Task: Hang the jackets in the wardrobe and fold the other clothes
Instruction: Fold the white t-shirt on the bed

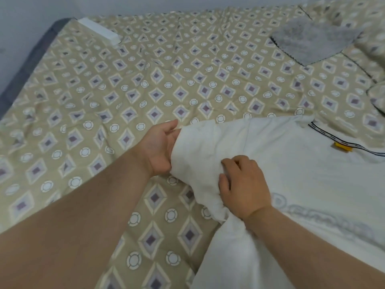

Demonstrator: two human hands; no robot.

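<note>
Left hand fingers [174, 124] are curled into the edge of the sleeve [200, 147]. Most of them are hidden under the cloth and the palm is turned up toward the camera. Right hand fingers [231, 161] are curled knuckles-up, pinching a bunch of the same fabric just below the sleeve. So the left hand [160, 147], mid-frame, holds the sleeve end, and the right hand [243, 188], just right of and below it, grips the gathered side.

The task's thing is a white T-shirt [291, 174] lying in the right and lower-right of the frame. The neck tape and yellow label [343, 147] are toward the right edge, with faint print [325, 217] in the lower right. Its body lies roughly spread on the patterned bedcover [125, 84] and its left side is lifted and rumpled between the hands.

Progress, as a judgement:
- This is an early step of folding this shirt, either sleeve straightening or the first side fold.
- No clean crease or fold shows yet.
- Left for this item: side folds, then halving.
- No jacket, hanger or wardrobe is in view, so the state of the hanging part can't be told.

A grey cloth [308, 38] lies flat in the upper right, well apart from the shirt. Whether it is a folded garment can't be told. A white box-like object [100, 32] sits in the upper left.
</note>
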